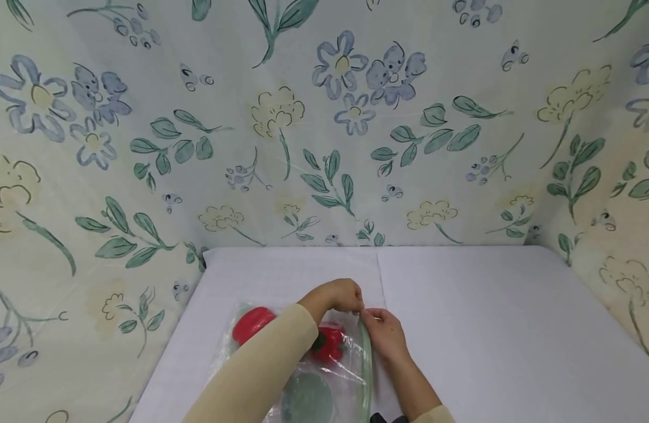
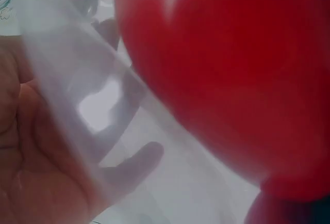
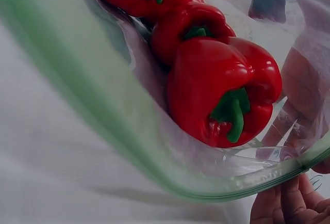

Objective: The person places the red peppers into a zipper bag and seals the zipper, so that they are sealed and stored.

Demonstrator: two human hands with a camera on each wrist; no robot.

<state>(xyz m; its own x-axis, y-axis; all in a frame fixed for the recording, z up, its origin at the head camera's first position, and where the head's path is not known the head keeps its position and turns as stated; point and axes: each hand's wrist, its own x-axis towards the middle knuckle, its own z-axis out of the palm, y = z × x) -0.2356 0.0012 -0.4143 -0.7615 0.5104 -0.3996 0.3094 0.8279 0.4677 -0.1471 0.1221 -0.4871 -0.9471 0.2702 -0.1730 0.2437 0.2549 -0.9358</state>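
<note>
A clear zip-top bag with a green zip strip lies on the white table, its strip along the right side. Inside are several red bell peppers with green stems; one bell pepper is toward the bag's left, and another red pepper fills much of the left wrist view. Reaching across the bag, my left hand pinches the far end of the zip edge with curled fingers. My right hand grips that same corner from the right, thumb and fingers at the strip. The left forearm hides part of the bag.
A pale green round patch shows on the bag's near part. The white-covered table extends to the right, its far edge against a floral curtain that also hangs on both sides. A dark object shows beside the right wrist.
</note>
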